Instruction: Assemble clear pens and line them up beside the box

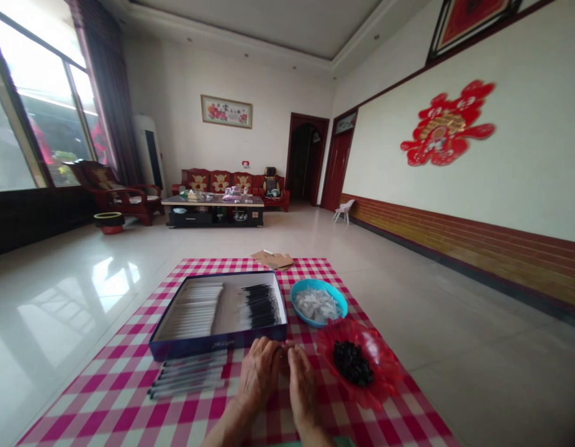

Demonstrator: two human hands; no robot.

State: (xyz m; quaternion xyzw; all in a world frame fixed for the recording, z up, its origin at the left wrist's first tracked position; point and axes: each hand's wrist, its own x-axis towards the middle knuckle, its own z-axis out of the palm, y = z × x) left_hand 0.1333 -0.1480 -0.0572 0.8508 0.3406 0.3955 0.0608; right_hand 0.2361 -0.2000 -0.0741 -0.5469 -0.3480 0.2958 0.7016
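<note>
On a pink-checked cloth point(105, 397) spread over the tile floor, the left hand point(259, 379) and right hand point(302, 388) curl inward, fingertips nearly meeting – any grip is hidden, so I can't tell – the left just below a navy box point(217, 343), the right beside a red dish point(380, 366) of black pieces.

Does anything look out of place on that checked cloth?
A folded piece of cardboard lies loose at the far edge of the cloth, partly off it on the floor. It looks stray beside the neatly laid-out box.
</note>
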